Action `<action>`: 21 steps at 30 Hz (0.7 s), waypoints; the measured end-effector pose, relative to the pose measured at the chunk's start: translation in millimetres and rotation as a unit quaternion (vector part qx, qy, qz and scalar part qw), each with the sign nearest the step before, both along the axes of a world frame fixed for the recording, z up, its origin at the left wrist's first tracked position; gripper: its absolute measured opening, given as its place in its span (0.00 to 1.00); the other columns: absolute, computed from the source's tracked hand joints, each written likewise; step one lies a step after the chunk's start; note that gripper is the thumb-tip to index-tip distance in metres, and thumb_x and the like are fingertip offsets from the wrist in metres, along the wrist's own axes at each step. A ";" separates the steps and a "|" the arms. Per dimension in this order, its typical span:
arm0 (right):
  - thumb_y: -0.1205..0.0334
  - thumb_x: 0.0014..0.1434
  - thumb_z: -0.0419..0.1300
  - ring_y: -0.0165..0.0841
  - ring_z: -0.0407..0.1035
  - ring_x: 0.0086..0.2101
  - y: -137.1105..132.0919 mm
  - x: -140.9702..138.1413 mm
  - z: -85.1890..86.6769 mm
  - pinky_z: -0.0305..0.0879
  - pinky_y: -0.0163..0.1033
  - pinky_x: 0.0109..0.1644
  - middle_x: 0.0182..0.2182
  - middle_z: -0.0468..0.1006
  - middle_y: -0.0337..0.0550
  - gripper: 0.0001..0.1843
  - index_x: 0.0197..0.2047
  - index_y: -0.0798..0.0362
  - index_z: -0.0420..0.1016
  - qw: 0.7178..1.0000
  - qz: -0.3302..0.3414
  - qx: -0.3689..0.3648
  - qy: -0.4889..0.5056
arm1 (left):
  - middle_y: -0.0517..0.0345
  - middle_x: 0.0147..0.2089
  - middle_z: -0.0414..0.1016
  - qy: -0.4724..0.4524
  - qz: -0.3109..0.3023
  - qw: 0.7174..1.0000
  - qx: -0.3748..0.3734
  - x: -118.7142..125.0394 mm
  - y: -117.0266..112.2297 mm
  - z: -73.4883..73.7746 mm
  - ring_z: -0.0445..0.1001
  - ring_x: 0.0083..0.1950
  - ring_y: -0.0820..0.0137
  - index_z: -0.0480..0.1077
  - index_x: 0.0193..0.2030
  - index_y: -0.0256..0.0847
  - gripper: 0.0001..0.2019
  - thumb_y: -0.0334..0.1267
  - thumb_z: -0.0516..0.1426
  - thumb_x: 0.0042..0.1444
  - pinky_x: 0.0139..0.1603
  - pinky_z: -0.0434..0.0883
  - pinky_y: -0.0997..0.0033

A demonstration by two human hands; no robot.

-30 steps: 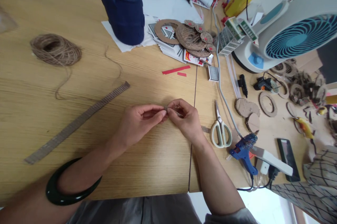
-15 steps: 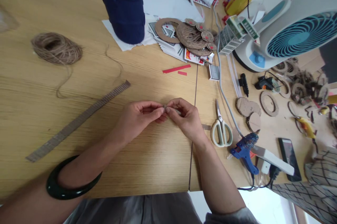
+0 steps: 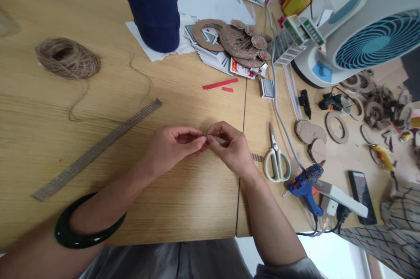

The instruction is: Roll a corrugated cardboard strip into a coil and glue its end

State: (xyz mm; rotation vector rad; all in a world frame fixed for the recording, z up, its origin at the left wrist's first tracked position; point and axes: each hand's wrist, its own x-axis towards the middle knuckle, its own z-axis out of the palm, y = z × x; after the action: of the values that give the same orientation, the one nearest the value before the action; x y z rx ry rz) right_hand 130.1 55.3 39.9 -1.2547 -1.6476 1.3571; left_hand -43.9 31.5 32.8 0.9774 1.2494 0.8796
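Observation:
My left hand (image 3: pixel 173 145) and my right hand (image 3: pixel 231 148) meet at the middle of the wooden table (image 3: pixel 98 95). Both pinch the end of a narrow corrugated cardboard strip (image 3: pixel 219 140). The strip runs under my right hand, and its far end (image 3: pixel 257 157) shows beside the scissors. My fingers are closed on it. A dark green bangle (image 3: pixel 87 228) sits on my left forearm.
A long corrugated strip (image 3: pixel 95 151) lies at left, a twine ball (image 3: pixel 67 57) beyond it. Scissors (image 3: pixel 276 158), a blue glue gun (image 3: pixel 305 189), a phone (image 3: pixel 362 190), cardboard rings and discs (image 3: pixel 310 132), a fan (image 3: pixel 364 38), a navy jug (image 3: pixel 152 5) and playing cards stand around.
My hands stay in place, the fingers working the strip's end slightly. The view has shifted a little.

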 end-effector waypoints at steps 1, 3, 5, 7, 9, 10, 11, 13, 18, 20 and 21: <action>0.63 0.57 0.63 0.27 0.69 0.30 -0.1 0.1 -0.3 0.68 0.34 0.35 0.29 0.74 0.36 0.05 0.32 0.51 0.70 1.000 0.000 0.004 0.000 | 0.58 0.33 0.85 0.001 -0.006 1.000 0.001 -1.1 0.3 -1.3 0.83 0.35 0.65 0.81 0.35 0.44 0.08 0.44 0.66 0.52 0.42 0.80 0.65; 0.63 0.58 0.63 0.28 0.70 0.31 -0.1 0.4 -0.9 0.69 0.34 0.36 0.30 0.75 0.37 0.04 0.33 0.52 0.71 1.000 0.002 0.004 0.010 | 0.58 0.33 0.85 -0.001 -0.012 1.000 0.001 -3.2 0.8 -3.9 0.82 0.35 0.66 0.81 0.35 0.44 0.08 0.45 0.66 0.54 0.42 0.79 0.66; 0.63 0.59 0.64 0.28 0.72 0.32 0.0 0.8 -1.1 0.70 0.35 0.37 0.31 0.76 0.37 0.04 0.34 0.52 0.72 1.000 0.006 -0.006 0.027 | 0.58 0.33 0.85 -0.007 -0.008 1.000 -0.003 -4.4 0.9 -5.8 0.82 0.34 0.66 0.81 0.35 0.44 0.08 0.45 0.66 0.54 0.42 0.79 0.66; 0.63 0.59 0.64 0.29 0.74 0.33 0.3 1.2 -0.6 0.71 0.35 0.39 0.31 0.78 0.38 0.03 0.35 0.52 0.73 0.999 0.008 -0.023 0.040 | 0.58 0.32 0.84 -0.012 0.001 1.000 -0.008 -4.4 0.8 -6.1 0.82 0.34 0.66 0.81 0.35 0.44 0.08 0.45 0.66 0.54 0.42 0.80 0.66; 0.62 0.59 0.64 0.29 0.75 0.35 0.5 1.5 0.2 0.72 0.35 0.40 0.32 0.79 0.38 0.03 0.36 0.52 0.74 0.998 0.008 -0.035 0.045 | 0.59 0.32 0.84 -0.015 0.012 1.000 -0.014 -3.4 0.6 -5.2 0.82 0.33 0.66 0.81 0.34 0.44 0.07 0.44 0.66 0.53 0.41 0.79 0.66; 0.61 0.60 0.64 0.29 0.75 0.35 0.5 1.6 0.6 0.72 0.35 0.41 0.33 0.79 0.38 0.04 0.36 0.52 0.75 0.998 0.008 -0.039 0.046 | 0.59 0.31 0.84 -0.015 0.018 1.000 -0.015 -2.8 0.6 -4.5 0.82 0.33 0.66 0.80 0.33 0.44 0.07 0.44 0.67 0.53 0.41 0.79 0.67; 0.61 0.60 0.64 0.29 0.75 0.36 0.6 1.7 0.8 0.72 0.35 0.41 0.33 0.80 0.39 0.04 0.36 0.52 0.75 0.998 0.007 -0.043 0.047 | 0.59 0.31 0.84 -0.016 0.023 0.999 -0.015 -2.2 0.6 -3.7 0.82 0.33 0.66 0.80 0.33 0.44 0.07 0.44 0.67 0.52 0.41 0.79 0.67; 0.60 0.60 0.65 0.29 0.75 0.36 0.6 1.8 0.6 0.72 0.35 0.40 0.33 0.80 0.39 0.05 0.36 0.52 0.75 0.998 0.003 -0.049 0.048 | 0.59 0.31 0.84 -0.014 0.030 0.999 -0.015 -1.4 0.9 -2.5 0.82 0.33 0.65 0.80 0.32 0.44 0.07 0.44 0.67 0.51 0.41 0.79 0.66; 0.58 0.59 0.66 0.28 0.74 0.32 1.2 1.6 -2.0 0.71 0.35 0.37 0.31 0.79 0.39 0.08 0.35 0.52 0.72 0.997 0.003 -0.055 0.056 | 0.59 0.30 0.84 -0.015 0.027 0.999 -0.018 -1.6 1.7 -1.1 0.82 0.33 0.65 0.81 0.33 0.45 0.07 0.44 0.66 0.53 0.41 0.79 0.66; 0.58 0.59 0.66 0.28 0.73 0.31 1.6 1.6 -2.9 0.71 0.34 0.36 0.30 0.78 0.39 0.08 0.35 0.52 0.72 0.997 0.002 -0.055 0.058 | 0.58 0.30 0.84 -0.018 0.030 0.999 -0.018 -1.4 1.7 -0.4 0.82 0.33 0.65 0.81 0.33 0.45 0.07 0.44 0.66 0.53 0.41 0.79 0.66; 0.58 0.59 0.66 0.28 0.73 0.31 1.7 1.6 -3.1 0.70 0.34 0.36 0.30 0.78 0.38 0.08 0.34 0.52 0.72 0.997 0.000 -0.055 0.058 | 0.58 0.30 0.84 -0.016 0.032 0.999 -0.017 -1.1 1.7 0.2 0.82 0.33 0.65 0.81 0.33 0.44 0.07 0.45 0.66 0.53 0.41 0.80 0.65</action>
State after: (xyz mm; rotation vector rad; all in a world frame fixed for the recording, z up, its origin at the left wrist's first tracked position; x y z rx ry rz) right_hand 131.6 57.0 36.8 -1.2141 -1.5116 1.5103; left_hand -45.0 33.2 33.0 0.8963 1.2698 0.9176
